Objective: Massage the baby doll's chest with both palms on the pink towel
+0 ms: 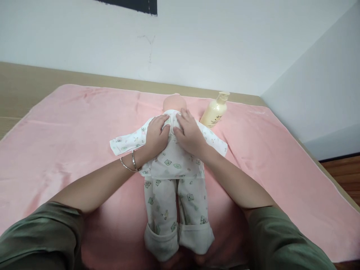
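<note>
A baby doll [174,102] lies on a pink blanket, its bare head pointing away from me. It wears a white printed top [180,163] and white printed trousers [161,206] with turned-up cuffs. My left hand [158,135] rests flat on the left side of the doll's upper body, fingers spread. On the right side, near the neck, my right hand [190,132] also lies on the top with its fingers apart. The doll's sleeves stretch out to both sides. Neither hand grips anything. The doll's face is not visible.
A pale yellow pump bottle [215,112] leans to the right, just beyond the doll's right-hand sleeve. The pink blanket [92,112] covers most of a wooden surface [25,84]. White walls [210,45] rise behind and at the right.
</note>
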`<state>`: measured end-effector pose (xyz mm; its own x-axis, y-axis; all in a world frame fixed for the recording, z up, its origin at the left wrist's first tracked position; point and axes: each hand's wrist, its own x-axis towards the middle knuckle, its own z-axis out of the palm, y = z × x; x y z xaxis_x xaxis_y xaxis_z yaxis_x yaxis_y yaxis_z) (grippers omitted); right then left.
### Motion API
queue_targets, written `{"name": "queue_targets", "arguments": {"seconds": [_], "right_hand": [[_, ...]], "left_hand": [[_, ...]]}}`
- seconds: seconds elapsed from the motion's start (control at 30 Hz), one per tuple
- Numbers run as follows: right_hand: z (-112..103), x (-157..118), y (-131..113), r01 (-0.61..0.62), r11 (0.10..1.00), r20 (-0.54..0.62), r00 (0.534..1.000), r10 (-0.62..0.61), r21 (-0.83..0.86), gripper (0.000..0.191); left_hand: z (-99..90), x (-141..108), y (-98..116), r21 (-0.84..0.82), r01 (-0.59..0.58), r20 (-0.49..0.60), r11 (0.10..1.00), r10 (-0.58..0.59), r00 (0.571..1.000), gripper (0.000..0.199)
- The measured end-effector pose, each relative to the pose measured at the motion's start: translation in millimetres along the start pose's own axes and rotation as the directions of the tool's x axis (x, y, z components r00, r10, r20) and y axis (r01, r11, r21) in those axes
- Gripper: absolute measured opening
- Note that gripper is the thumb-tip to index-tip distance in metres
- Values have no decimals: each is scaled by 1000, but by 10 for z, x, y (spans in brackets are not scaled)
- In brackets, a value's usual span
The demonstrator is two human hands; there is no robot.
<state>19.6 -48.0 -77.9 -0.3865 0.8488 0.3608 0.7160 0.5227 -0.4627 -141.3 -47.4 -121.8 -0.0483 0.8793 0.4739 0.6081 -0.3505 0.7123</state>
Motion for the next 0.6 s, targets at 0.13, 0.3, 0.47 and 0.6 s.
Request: {"name": "queue_targets", "arguments": {"seconds": [0.13, 0.3, 0.47, 0.6], "right_hand": [[-158, 15, 14, -16, 1000, -160, 987, 18, 18, 55], [14, 3, -15, -10, 997, -13, 1000, 9, -79, 53], [-10, -46, -129, 23, 989, -69, 997, -33, -146, 55], [-134, -86, -181, -12, 986, -241, 970, -28, -164, 55]], "left_hand": [[-2, -7, -6, 6, 2, -1, 1000, -2, 1000, 44], [-12, -11, 10, -13, 6, -1, 1000, -6, 1000, 44], [-20, -17, 24, -27, 35, 2, 999, -35, 999, 43], [-25, -27, 10, -27, 34, 6, 999, -34, 999, 42]]}}
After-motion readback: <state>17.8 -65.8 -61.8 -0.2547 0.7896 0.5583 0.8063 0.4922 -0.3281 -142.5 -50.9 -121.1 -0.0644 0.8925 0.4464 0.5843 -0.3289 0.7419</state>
